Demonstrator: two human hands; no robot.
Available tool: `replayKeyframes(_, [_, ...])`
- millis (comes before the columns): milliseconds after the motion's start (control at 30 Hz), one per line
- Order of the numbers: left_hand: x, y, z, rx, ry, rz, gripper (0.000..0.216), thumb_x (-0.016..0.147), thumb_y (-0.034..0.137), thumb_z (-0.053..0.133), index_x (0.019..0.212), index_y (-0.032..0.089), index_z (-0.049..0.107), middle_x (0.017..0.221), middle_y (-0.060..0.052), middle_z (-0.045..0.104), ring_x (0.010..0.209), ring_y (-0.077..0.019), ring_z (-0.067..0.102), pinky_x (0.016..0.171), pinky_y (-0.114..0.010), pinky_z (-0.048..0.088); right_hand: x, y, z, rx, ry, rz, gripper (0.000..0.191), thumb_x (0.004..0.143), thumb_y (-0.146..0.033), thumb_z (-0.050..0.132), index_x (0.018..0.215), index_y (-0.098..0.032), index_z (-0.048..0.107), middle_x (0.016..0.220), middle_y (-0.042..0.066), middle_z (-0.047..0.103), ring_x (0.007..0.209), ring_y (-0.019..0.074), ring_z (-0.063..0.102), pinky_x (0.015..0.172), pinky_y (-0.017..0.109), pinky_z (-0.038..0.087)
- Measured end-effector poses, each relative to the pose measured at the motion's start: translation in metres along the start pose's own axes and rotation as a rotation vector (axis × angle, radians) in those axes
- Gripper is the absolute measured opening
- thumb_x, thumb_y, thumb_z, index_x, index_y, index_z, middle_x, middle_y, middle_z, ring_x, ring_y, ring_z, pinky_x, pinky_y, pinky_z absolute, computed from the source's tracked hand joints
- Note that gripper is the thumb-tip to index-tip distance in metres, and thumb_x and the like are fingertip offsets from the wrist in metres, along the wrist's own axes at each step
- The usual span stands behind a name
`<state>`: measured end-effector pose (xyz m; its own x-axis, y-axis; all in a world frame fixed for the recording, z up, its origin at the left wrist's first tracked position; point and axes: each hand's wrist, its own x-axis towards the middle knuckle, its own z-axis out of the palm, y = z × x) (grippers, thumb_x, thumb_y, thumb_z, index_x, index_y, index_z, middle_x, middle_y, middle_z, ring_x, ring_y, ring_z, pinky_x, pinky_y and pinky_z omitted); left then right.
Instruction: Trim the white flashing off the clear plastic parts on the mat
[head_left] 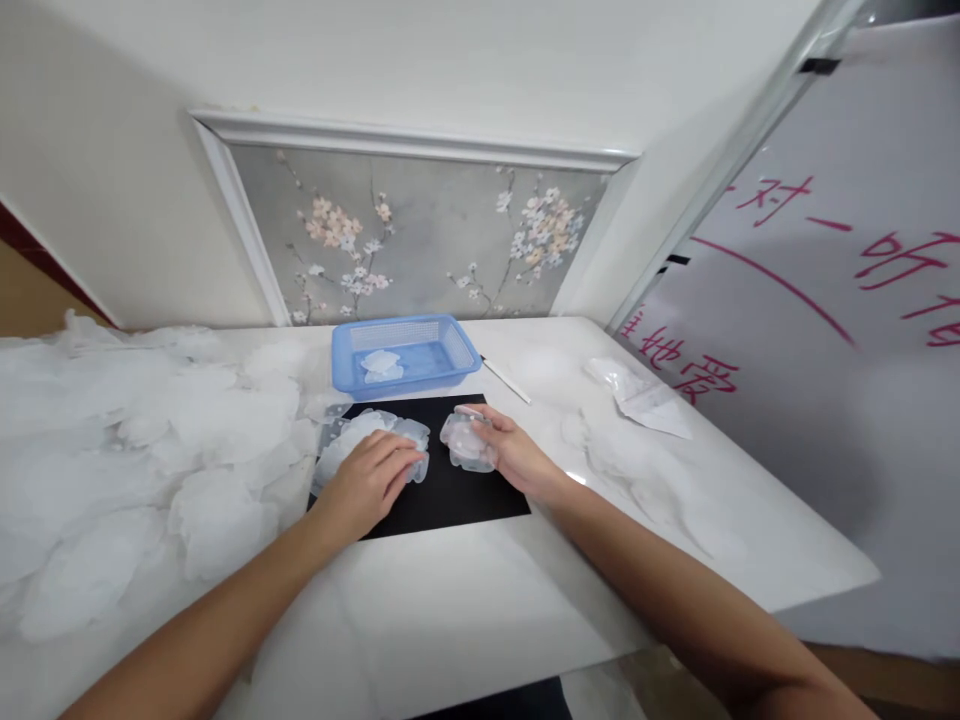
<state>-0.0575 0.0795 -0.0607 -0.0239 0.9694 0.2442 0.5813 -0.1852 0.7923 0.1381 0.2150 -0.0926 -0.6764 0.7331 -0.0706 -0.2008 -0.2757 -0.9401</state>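
Observation:
In my right hand is a translucent, scallop-edged plastic piece, pinched at its right side above a black mat. Pinkish fingertips show faintly through it. My left hand lies over a small heap of similar translucent pieces on the mat's left part. Its fingers are bent and close together, with the tips on a piece at the heap's right end. The exact grip there is partly hidden by the fingers.
A blue plastic basket holding a few translucent pieces stands behind the mat. Beside it lies a white pen-like tool. A big spread of translucent pieces covers the table's left. A clear packet lies right, near a whiteboard-like sheet.

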Motion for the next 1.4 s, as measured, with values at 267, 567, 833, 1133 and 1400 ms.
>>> replayKeyframes(267, [0.014,-0.02,-0.005,0.222,0.083,0.001,0.012,0.08,0.037,0.064,0.08,0.028,0.073,0.093,-0.011,0.071,0.098,-0.0347,0.05,0.097,-0.049,0.029,0.006,-0.003,-0.008,0.169,-0.034,0.171,0.04,0.087,-0.053,0.056,0.104,-0.018,0.063,0.099,0.012,0.073,0.093,0.0276,0.071,0.074,0.041,0.059])
replayKeyframes(567, [0.006,0.015,-0.003,-0.138,0.275,-0.173,0.015,0.081,0.039,0.064,0.078,0.025,0.067,0.077,-0.003,0.067,0.076,-0.0222,0.057,0.076,-0.034,0.044,0.004,-0.002,-0.007,0.122,0.003,0.098,0.052,0.074,-0.023,0.074,0.122,-0.03,0.056,0.097,0.001,0.07,0.083,0.02,0.07,0.073,0.036,0.06])
replayKeyframes(833, [0.005,0.012,0.011,-0.669,0.106,-0.492,0.035,0.078,0.053,0.065,0.077,0.019,0.053,0.065,0.002,0.062,0.053,-0.0124,0.057,0.052,-0.025,0.047,0.001,0.002,0.001,0.056,-0.066,0.031,0.026,0.076,-0.038,0.073,0.095,-0.021,0.07,0.097,0.005,0.071,0.082,0.0188,0.067,0.076,0.034,0.055])
replayKeyframes(1133, [0.004,0.01,0.009,-0.73,0.074,-0.528,0.036,0.078,0.054,0.066,0.083,0.019,0.055,0.071,0.0,0.066,0.064,-0.0162,0.064,0.054,-0.026,0.051,-0.007,-0.001,0.007,-0.468,-0.239,-0.304,0.046,0.082,-0.023,0.064,0.126,-0.027,0.055,0.129,0.006,0.059,0.116,0.0227,0.057,0.102,0.04,0.042])
replayKeyframes(1400, [0.003,0.007,0.012,-0.717,-0.008,-0.517,0.033,0.083,0.052,0.06,0.093,0.021,0.055,0.075,0.0,0.066,0.069,-0.0177,0.065,0.062,-0.029,0.051,-0.014,-0.006,0.024,-0.533,-0.206,-0.439,0.013,0.088,-0.034,0.059,0.09,-0.024,0.067,0.12,0.007,0.067,0.113,0.0241,0.06,0.099,0.041,0.044])
